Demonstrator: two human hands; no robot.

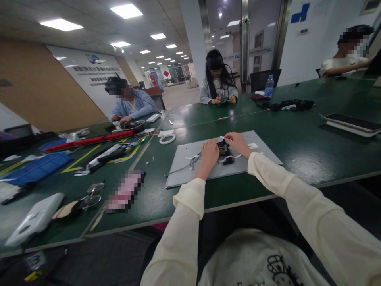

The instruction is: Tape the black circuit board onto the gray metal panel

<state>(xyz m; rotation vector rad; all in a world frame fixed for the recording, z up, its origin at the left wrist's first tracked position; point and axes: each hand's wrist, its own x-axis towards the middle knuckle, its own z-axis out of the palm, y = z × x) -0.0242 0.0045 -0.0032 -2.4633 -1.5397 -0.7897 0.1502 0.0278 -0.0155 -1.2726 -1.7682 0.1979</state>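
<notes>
Near the middle of the green table [297, 143], a little back from its near edge, lies a flat grey panel [184, 171], and on the far half of that panel sits a small black part [223, 149], right between the two hands. The left hand [210, 154] is knuckles-up with its fingers bent down, their tips against the left side of the part; the back of the hand hides whether they grip it or only steady it. The right hand [239, 143] comes in from the panel's right edge, thumb and forefinger drawn nearly together at the far end of the part, where a sliver of white shows, but it is too small to tell whether the pinch has closed on it. A second black piece [228, 161] lies on the panel just nearer than the part, and white strips of tape [193, 159] curl beside the left hand. A thin wire [178, 170] trails off toward the panel's left edge. A roll of tape [167, 139] lies on the table just beyond the panel's far left corner. At the table's far edge a person [218, 85] sits, with a water bottle [269, 86] to the right
</notes>
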